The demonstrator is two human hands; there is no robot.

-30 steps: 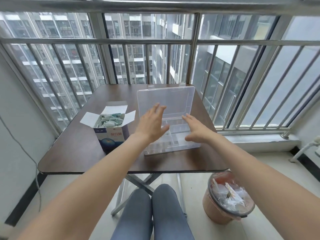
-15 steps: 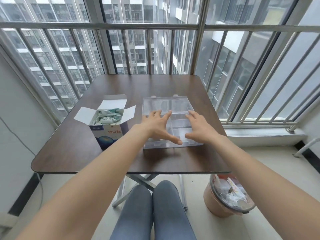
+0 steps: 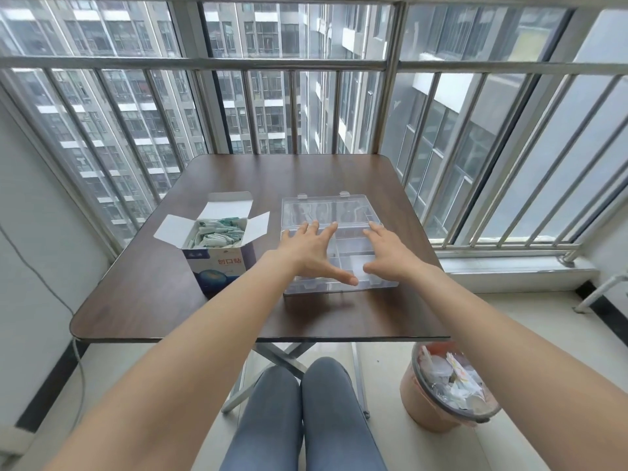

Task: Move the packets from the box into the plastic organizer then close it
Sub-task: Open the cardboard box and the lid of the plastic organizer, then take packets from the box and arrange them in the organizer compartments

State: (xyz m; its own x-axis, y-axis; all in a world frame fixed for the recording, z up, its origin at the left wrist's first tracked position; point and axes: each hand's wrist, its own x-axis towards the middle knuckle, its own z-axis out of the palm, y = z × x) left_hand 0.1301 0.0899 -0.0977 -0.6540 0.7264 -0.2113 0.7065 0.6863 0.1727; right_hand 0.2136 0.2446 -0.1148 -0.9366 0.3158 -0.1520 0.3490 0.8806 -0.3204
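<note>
Both the left hand [image 3: 311, 253] and right hand [image 3: 387, 254] lay flat, fingers spread, pressing the clear plastic organizer's [image 3: 339, 212] lid, likely snapping it shut; pale green packets [image 3: 217, 234] filled the open cardboard box [image 3: 221, 266] beside it.

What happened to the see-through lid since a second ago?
The lid of the plastic organizer swung down from upright to lying flat and shut. The left hand and right hand followed it down and now press flat on it. The box and its packets stayed put.
</note>
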